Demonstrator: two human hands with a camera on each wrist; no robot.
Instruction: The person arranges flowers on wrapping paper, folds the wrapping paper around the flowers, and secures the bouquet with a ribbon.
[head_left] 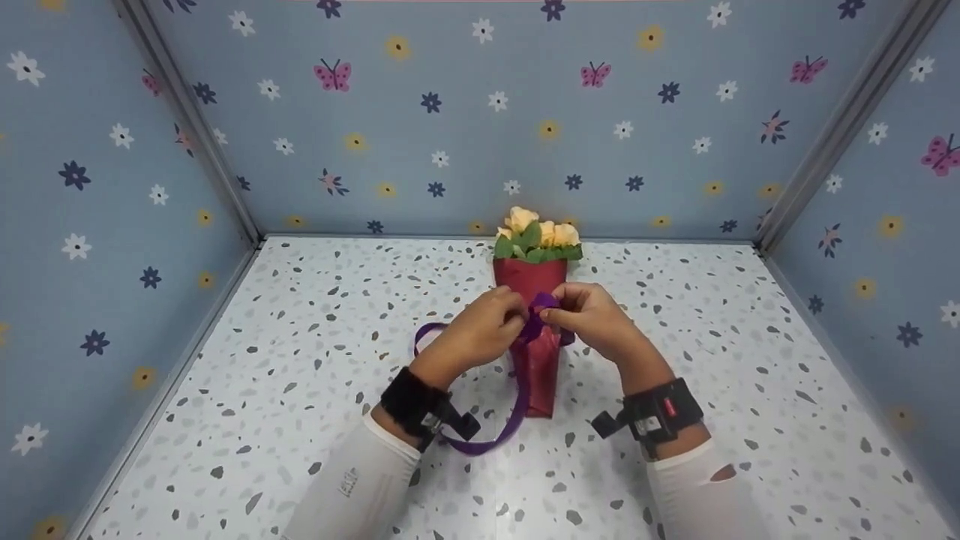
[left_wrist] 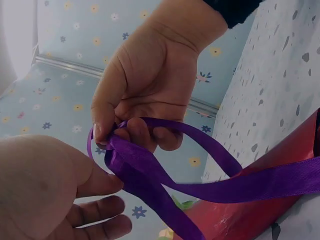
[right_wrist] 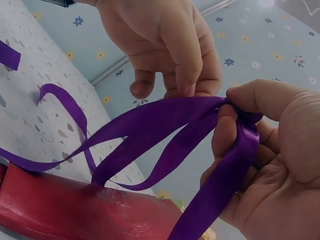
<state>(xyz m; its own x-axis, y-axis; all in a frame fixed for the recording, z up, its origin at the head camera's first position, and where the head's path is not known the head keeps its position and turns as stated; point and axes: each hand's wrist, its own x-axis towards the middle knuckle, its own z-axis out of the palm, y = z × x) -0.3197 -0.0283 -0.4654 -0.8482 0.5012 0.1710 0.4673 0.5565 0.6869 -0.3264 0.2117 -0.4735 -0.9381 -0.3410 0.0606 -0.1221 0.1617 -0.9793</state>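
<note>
A bouquet of peach-yellow roses [head_left: 523, 219] in red wrapping [head_left: 536, 375] lies on the speckled tabletop, blossoms toward the back wall. Purple satin ribbon [head_left: 517, 412] goes around the wrapping, with a long loop trailing to the left. Above the wrapping, my right hand [head_left: 596, 319] pinches a gathered fold of the ribbon [right_wrist: 215, 190] between thumb and fingers. Opposite it, my left hand [head_left: 487, 322] has curled fingers, and its thumb tip meets the ribbon's edge. Seen from the right wrist, the left hand's other fingertips are partly hidden behind the ribbon.
Blue flower-and-butterfly panels [head_left: 450, 112] enclose the tabletop [head_left: 322, 337] at the back and both sides, joined by metal corner strips [head_left: 195, 120]. Black straps [head_left: 664, 412] with small cameras sit on both wrists.
</note>
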